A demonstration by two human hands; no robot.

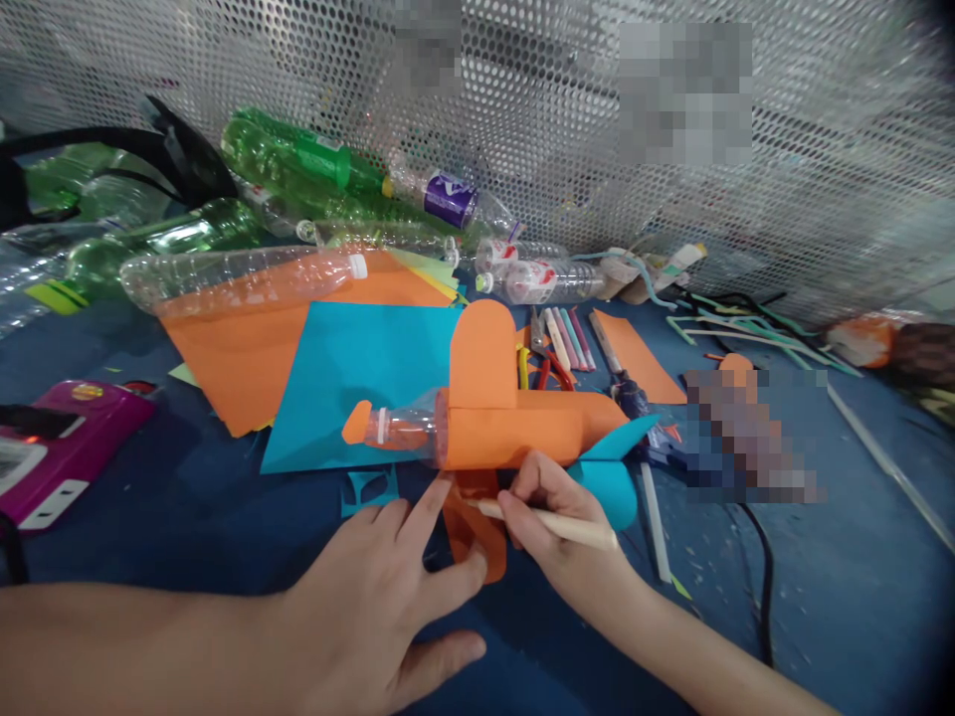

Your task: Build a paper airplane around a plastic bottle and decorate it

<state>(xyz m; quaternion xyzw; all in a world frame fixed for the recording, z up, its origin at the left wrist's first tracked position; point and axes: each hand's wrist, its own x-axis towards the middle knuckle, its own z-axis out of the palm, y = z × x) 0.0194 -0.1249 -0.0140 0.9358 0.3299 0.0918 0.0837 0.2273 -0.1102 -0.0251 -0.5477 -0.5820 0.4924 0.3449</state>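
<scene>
Marking the near orange flap [464, 530] of the paper-wrapped bottle [514, 433] on the blue table [552, 636] seems in hand, the right hand [553, 487] pinching a pale marker [574, 528], the left hand [384, 572] spread loosely at the flap, gripping nothing; the next stroke likely calls for steadying it flat.

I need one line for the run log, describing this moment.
left hand: touches near-side orange wing | right hand: holds pale marker, tip at wing | bottle: orange-covered body, clear neck | blue sheet: beyond bottle

The blue surface [858, 597] bears a turquoise sheet [373, 358], markers [571, 338] and a magenta box [94, 438].
</scene>
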